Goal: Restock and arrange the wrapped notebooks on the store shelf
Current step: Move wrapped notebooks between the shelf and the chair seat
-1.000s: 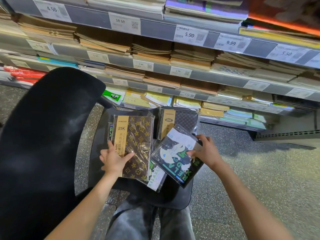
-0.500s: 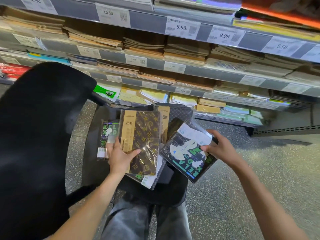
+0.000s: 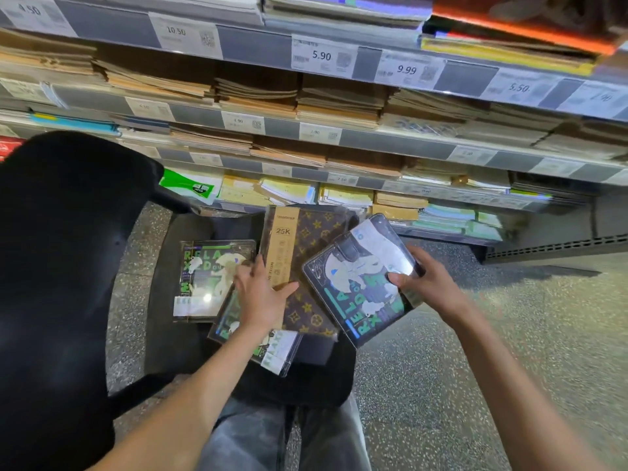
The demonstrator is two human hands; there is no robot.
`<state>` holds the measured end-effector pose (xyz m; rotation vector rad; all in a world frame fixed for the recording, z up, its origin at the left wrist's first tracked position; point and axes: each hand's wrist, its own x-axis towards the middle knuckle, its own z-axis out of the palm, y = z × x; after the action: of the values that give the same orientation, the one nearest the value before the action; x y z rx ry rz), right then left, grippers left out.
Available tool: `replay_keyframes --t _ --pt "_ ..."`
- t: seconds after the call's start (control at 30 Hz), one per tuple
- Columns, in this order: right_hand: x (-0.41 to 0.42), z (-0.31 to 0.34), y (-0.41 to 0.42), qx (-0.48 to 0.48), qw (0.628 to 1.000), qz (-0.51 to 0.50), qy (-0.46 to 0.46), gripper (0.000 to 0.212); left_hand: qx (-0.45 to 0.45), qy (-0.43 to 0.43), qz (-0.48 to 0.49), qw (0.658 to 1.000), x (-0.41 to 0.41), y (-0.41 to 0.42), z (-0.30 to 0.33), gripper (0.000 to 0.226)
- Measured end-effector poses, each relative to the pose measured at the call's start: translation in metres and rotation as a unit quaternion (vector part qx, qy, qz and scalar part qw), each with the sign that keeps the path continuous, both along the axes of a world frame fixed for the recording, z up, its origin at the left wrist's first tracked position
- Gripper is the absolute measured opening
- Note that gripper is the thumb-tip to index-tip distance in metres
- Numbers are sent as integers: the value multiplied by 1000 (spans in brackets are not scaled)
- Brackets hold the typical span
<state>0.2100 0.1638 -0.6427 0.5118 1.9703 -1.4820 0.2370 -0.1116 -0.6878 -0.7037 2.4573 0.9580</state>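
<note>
1. The left hand (image 3: 261, 294) is lying on the brown monogram notebook (image 3: 306, 266), thumb spread out toward 3 o'clock across its cover and fingers reaching past its left edge; whether those fingers are curling under the edge cannot be told through the blur.
2. That brown notebook, wrapped in clear film and wearing a tan band marked 25K, is sitting on the black chair seat (image 3: 183, 334), its top pointing to 12 o'clock.
3. The right hand (image 3: 424, 283) is gripping a black cartoon notebook (image 3: 360, 287), thumb pressing on the shiny wrap and fingers curling behind the right edge.
4. This held notebook is tilting, its top toward 1 o'clock, and is overlapping the brown one's right side.
5. A second cartoon notebook (image 3: 210, 277) is lying flat on the seat at 9 o'clock of the left hand.
6. A third cartoon notebook (image 3: 268, 348) is poking out from beneath the brown one at 6 o'clock, partly covered by the left wrist.
7. The store shelf (image 3: 390, 144) is rising at 12 o'clock, its tiers holding stacks of kraft-brown and coloured notebooks behind price tags reading 5.90 and 9.99.
8. The chair backrest (image 3: 57, 283) is filling the 9 o'clock side.
9. Speckled floor (image 3: 509, 334) is spreading at 3 o'clock.
</note>
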Motion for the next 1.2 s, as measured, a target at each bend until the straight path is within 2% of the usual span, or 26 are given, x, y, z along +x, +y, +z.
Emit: replay_keyframes --t 0.13,0.37,0.53,0.6,0.7,0.83,0.93,1.03,1.1,1.2 --pt "2 -5 4 -5 999 -43 -8 50 48 6 -9 999 -9 12 1 67" --pt "-2 -16 -18 21 999 -47 -11 64 126 18 28 991 -4 9 7 57" --pt "-5 -18 -51 3 998 -54 -11 62 121 75 44 989 -1 -1 11 36" --pt "-7 -15 -64 2 997 -71 -7 55 184 85 95 975 -3 -5 17 30" --pt "-9 -11 -83 -10 997 -78 -1 48 294 86 200 931 -9 -14 29 27" --pt "-10 -9 -106 -14 1000 -10 14 33 314 89 278 903 -12 -38 26 16" --pt "-11 -12 -118 32 993 102 40 31 298 94 285 906 -15 -60 24 17" --pt "-9 -20 -120 214 949 195 120 33 279 130 300 903 -25 -83 34 21" --pt "-4 -20 -116 287 930 179 145 37 257 146 290 910 -32 -101 38 23" --pt "6 -24 -109 324 922 159 142 49 232 170 279 916 -42 -124 42 14"
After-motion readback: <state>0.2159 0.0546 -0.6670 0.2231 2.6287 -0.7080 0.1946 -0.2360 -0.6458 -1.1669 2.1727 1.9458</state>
